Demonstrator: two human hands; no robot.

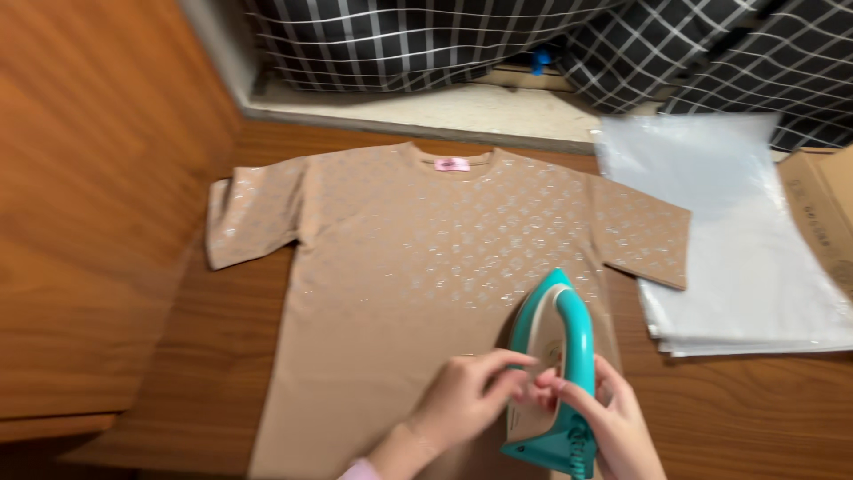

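— Iron (pixel 558 356), teal and cream: where is it sitting?

— It is resting on the lower right part of the tan T-shirt (pixel 418 267), which is lying flat on the wooden desk (pixel 729 409).

— And the hands?

— The right hand (pixel 613 427) is touching the handle, fingers curled against it. The left hand (pixel 466 396) is pinching at the iron's body, fingertips together. Clear plastic bags (pixel 737 249) are lying just beside the shirt's sleeve.

Iron (pixel 555 356) on shirt (pixel 418 267), bags (pixel 746 249) right
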